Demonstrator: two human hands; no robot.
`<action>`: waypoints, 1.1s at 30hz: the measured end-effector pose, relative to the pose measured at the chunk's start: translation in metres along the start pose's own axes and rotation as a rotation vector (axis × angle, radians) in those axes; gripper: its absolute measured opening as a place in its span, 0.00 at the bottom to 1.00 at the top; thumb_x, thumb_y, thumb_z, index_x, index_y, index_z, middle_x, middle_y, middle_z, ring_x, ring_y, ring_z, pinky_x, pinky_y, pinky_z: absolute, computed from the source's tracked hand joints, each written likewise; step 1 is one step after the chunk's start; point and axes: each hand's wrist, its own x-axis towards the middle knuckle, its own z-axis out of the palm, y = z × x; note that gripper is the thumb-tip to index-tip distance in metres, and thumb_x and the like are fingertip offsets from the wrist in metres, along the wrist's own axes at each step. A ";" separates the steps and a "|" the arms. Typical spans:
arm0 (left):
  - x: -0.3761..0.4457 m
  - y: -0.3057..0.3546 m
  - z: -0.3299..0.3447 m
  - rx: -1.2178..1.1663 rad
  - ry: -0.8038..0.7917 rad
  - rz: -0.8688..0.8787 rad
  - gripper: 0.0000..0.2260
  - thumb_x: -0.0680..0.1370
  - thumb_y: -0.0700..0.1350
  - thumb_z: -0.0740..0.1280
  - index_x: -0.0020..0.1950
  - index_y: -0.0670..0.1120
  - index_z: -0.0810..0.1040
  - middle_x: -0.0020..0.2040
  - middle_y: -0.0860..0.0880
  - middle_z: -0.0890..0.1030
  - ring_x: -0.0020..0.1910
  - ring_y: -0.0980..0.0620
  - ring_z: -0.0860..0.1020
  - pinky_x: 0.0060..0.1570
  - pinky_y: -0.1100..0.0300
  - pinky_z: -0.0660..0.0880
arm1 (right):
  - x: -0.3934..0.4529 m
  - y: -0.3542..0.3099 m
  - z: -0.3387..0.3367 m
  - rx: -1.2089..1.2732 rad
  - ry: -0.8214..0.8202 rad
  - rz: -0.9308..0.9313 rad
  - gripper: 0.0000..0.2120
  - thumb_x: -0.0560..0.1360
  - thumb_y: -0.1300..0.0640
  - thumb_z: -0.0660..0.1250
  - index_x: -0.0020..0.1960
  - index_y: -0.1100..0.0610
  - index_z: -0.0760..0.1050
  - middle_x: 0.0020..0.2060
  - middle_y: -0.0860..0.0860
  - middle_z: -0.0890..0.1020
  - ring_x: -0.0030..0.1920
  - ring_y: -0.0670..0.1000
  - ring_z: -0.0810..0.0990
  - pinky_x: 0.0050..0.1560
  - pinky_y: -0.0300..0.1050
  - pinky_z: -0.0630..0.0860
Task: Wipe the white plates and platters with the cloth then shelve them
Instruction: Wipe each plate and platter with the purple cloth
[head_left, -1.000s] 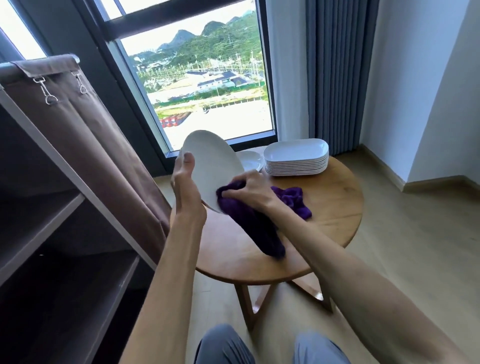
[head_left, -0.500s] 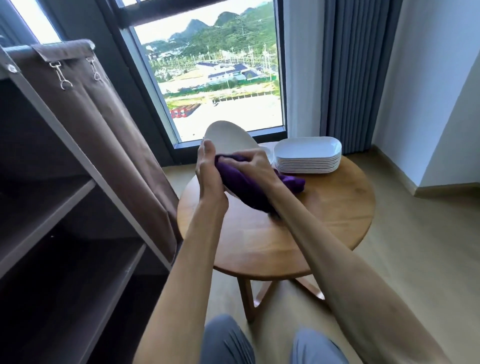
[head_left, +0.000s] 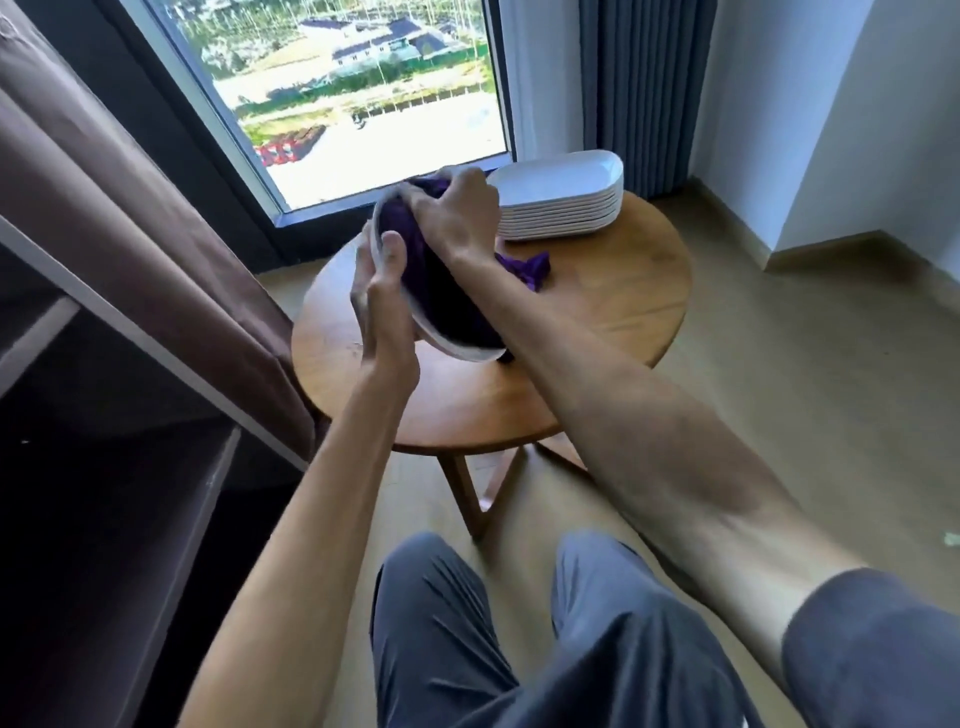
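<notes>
Over round table (head_left: 597, 332), tilted white plate (head_left: 447, 340) holds purple cloth (head_left: 441, 291).

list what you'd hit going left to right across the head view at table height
dark shelf unit → brown fabric cover → left hand gripping the white plate → right hand pressing the purple cloth → stack of white platters

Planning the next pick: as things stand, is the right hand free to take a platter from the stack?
Probably not yet. The right hand grips the purple cloth against the plate held by the left hand. The stack sits uncovered just beside it.
</notes>
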 end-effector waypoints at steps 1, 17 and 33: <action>0.002 0.003 0.002 -0.032 0.032 -0.006 0.21 0.78 0.59 0.65 0.70 0.56 0.77 0.62 0.49 0.83 0.60 0.49 0.82 0.59 0.46 0.81 | -0.006 -0.005 0.003 0.099 -0.033 -0.029 0.09 0.75 0.51 0.74 0.45 0.57 0.86 0.41 0.52 0.87 0.46 0.53 0.84 0.53 0.48 0.79; 0.014 0.023 -0.039 -0.165 0.109 -0.016 0.30 0.73 0.66 0.66 0.72 0.54 0.75 0.68 0.46 0.80 0.66 0.41 0.78 0.63 0.36 0.77 | -0.008 0.055 -0.018 -0.367 -0.388 -0.112 0.10 0.71 0.48 0.76 0.38 0.54 0.82 0.35 0.52 0.81 0.50 0.55 0.81 0.45 0.45 0.76; -0.002 0.016 -0.056 -0.650 0.295 -0.333 0.17 0.80 0.43 0.56 0.66 0.44 0.77 0.60 0.39 0.81 0.57 0.36 0.80 0.65 0.38 0.74 | 0.053 -0.002 -0.074 -0.032 0.052 -0.027 0.15 0.77 0.50 0.73 0.41 0.58 0.72 0.37 0.51 0.79 0.41 0.53 0.79 0.43 0.46 0.77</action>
